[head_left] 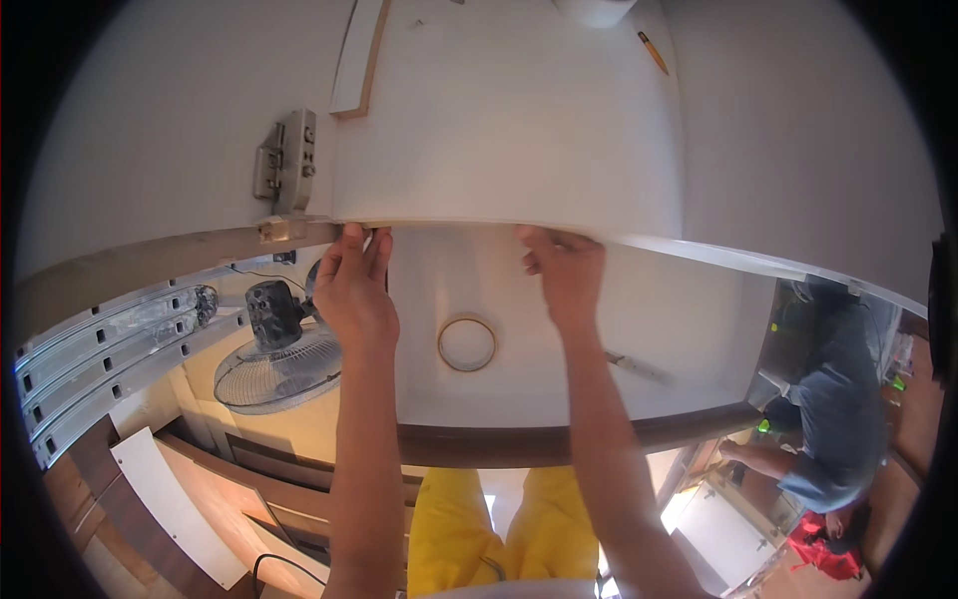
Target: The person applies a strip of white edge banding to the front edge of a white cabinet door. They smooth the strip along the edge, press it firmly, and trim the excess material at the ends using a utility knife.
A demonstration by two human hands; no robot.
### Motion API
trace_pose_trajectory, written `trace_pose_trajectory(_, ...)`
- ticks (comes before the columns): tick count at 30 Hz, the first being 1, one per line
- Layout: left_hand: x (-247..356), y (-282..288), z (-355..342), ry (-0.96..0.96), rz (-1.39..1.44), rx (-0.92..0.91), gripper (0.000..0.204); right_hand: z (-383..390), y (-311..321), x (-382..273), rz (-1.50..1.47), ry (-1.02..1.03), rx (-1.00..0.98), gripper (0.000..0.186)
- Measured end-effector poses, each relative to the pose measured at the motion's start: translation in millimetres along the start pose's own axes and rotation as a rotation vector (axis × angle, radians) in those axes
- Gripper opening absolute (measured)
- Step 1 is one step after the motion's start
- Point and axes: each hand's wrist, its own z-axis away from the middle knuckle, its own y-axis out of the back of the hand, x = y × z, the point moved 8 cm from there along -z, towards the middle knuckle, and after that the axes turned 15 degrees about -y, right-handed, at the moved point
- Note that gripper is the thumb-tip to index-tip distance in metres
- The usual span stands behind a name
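A white cabinet shelf (509,140) crosses the view, with a thin pale edge strip (449,223) along its front. My left hand (356,290) has its thumb and fingers pinched together at the strip's left part, near the upright side panel. Farther right, my right hand (571,275) is closed with curled fingers against the same edge; its fingertips are partly hidden. Between my forearms, a ring-shaped roll of tape (440,342) lies on the lower white surface (519,389). Just right of my right forearm is a slim cutter knife (637,366), somewhat blurred.
A metal hinge (297,160) juts from the left panel. On the shelf are a white-faced strip of board (359,60) and a pencil (654,53). A fan (277,364) and metal ladder (110,339) stand at left. A person in a blue shirt (843,399) bends at right.
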Motion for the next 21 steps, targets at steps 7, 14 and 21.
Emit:
trace_pose_trajectory(7,-5,0,0,-0.001,0.003,-0.023,0.023,-20,108,1,-0.114,-0.018,0.116,0.027)
trace_pose_trajectory(14,-4,-14,13,0.009,-0.019,-0.052,0.038,-30,169,4,-0.207,-0.052,0.02,0.036)
trace_pose_trajectory(21,-39,-64,83,0.243,0.1,-0.127,0.034,-1,174,-1,-0.494,-0.067,0.099,0.032)
